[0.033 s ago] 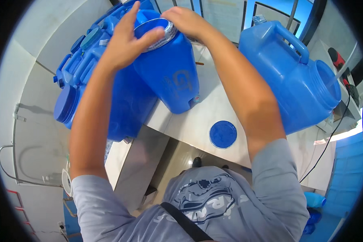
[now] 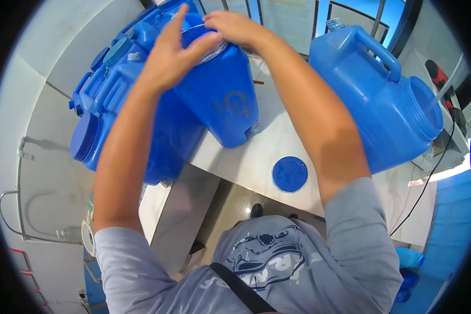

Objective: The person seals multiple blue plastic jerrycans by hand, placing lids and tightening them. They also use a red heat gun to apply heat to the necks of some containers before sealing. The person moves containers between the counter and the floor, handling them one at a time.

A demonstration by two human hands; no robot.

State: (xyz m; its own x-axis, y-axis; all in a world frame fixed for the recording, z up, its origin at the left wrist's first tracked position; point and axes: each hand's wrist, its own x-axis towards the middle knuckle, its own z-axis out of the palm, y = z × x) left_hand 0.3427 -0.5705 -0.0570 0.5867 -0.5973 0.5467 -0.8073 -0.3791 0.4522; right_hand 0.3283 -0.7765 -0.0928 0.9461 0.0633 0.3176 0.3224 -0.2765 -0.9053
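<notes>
A tall blue plastic water container (image 2: 214, 97) stands on the counter ahead of me, its wide mouth uncovered at the top. Round its neck runs a whitish printed plastic band (image 2: 214, 54). My left hand (image 2: 174, 58) is at the near left side of the mouth, thumb and fingers spread apart. At the far right of the rim, my right hand (image 2: 234, 27) has its fingers closed together at the band; their tips are partly hidden. A round blue lid (image 2: 289, 174) lies flat on the counter, nearer to me.
Several blue containers crowd the left side, one with a dark blue cap (image 2: 85, 137). On the right a large blue jug (image 2: 369, 99) lies tilted, its wide mouth open beside a pale tube (image 2: 449, 83). The pale counter (image 2: 235, 170) ends in an edge before me. A black cable (image 2: 423, 196) hangs at right.
My left hand has shifted slightly right, over the near part of the mouth. My right hand has moved a little to the left along the rim. The containers and lid stay put.
</notes>
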